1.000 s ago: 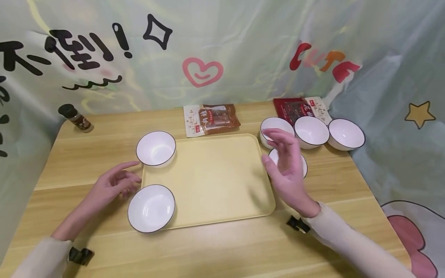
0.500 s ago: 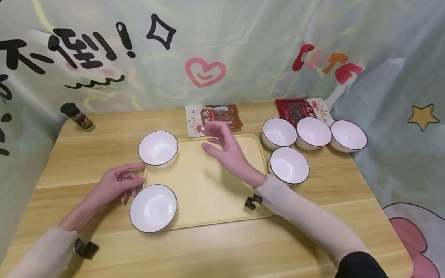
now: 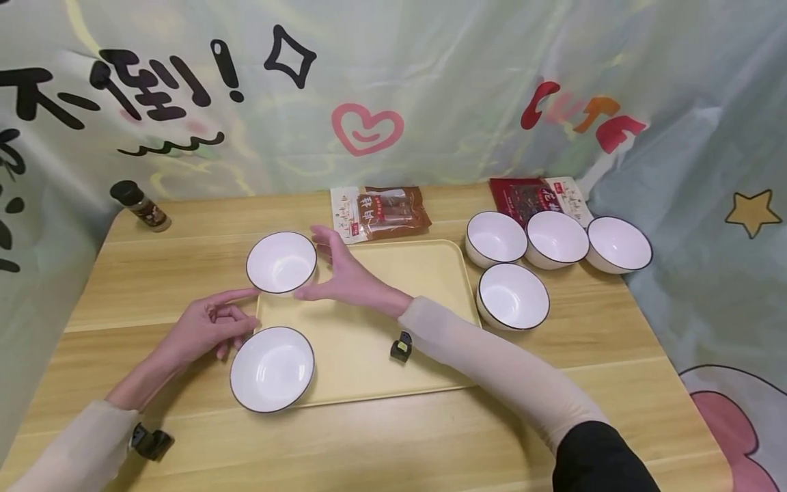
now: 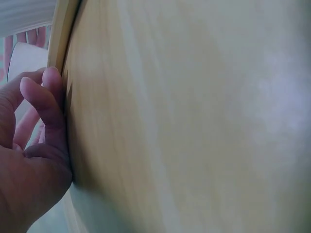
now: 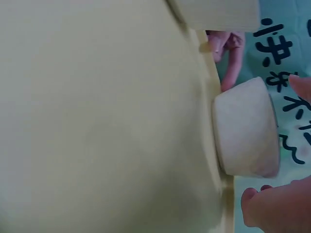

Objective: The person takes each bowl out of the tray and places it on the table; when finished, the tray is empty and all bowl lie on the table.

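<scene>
Head: far black-rimmed white bowl (image 3: 281,262), round, at the yellow tray's (image 3: 350,365) far-left corner; your right hand (image 3: 353,279) just right, fingers spread. Left wrist: your left hand (image 4: 36,145) loosely bent, gripping nothing, beside the tray. Right wrist: bowl between parted thumb and fingers.

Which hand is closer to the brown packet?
The right hand. It's beside the back left bowl, just in front of the brown packet's left end. The left hand is farther away, by the tray's left edge.
</scene>
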A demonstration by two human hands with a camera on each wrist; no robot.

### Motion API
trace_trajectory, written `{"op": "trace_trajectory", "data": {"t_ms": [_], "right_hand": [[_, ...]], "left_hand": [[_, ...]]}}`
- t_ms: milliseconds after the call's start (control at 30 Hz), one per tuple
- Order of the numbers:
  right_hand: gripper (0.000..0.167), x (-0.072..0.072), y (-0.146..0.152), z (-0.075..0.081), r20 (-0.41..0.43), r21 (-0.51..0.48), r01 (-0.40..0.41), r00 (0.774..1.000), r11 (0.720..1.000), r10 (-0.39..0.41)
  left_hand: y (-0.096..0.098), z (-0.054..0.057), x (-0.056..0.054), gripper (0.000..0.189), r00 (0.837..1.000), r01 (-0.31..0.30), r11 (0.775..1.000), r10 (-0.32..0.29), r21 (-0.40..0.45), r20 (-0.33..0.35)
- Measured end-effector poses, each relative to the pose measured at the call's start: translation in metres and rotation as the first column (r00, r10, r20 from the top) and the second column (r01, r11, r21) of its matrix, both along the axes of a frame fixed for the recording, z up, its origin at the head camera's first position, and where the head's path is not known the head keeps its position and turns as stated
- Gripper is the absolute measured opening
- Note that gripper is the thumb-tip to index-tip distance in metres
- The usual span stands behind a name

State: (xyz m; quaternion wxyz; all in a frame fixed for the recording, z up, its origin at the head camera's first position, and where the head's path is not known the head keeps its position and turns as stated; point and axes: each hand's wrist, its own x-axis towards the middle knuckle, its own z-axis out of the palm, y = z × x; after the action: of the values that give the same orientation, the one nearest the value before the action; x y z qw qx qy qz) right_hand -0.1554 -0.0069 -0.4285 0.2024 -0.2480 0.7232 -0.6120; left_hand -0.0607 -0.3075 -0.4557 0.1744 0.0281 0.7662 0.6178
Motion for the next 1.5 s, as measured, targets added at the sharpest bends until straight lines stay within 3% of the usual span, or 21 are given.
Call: {"op": "trace_trajectory", "data": {"t_ms": [300, 900, 1500], "right_hand": [[0.130, -0.001, -0.020, -0.012, -0.049, 0.079, -0.024, 0.998, 0.997, 0.028], [0.135, -0.002, -0.038, -0.016, -0.086, 0.195, 0.094, 0.993, 0.976, -0.078], [0.128, 0.007, -0.031, -0.007, -0.078, 0.131, 0.188, 0.981, 0.973, -0.179]], "left_hand": [[-0.001, -0.007, 0.004, 0.069, 0.999, 0.042, 0.999, -0.042, 0.007, -0.005], [-0.002, -0.005, 0.001, 0.083, 0.999, 0.044, 0.999, -0.044, 0.003, 0.020], [-0.003, -0.002, -0.003, 0.084, 0.998, 0.056, 0.998, -0.056, -0.002, -0.002]]}}
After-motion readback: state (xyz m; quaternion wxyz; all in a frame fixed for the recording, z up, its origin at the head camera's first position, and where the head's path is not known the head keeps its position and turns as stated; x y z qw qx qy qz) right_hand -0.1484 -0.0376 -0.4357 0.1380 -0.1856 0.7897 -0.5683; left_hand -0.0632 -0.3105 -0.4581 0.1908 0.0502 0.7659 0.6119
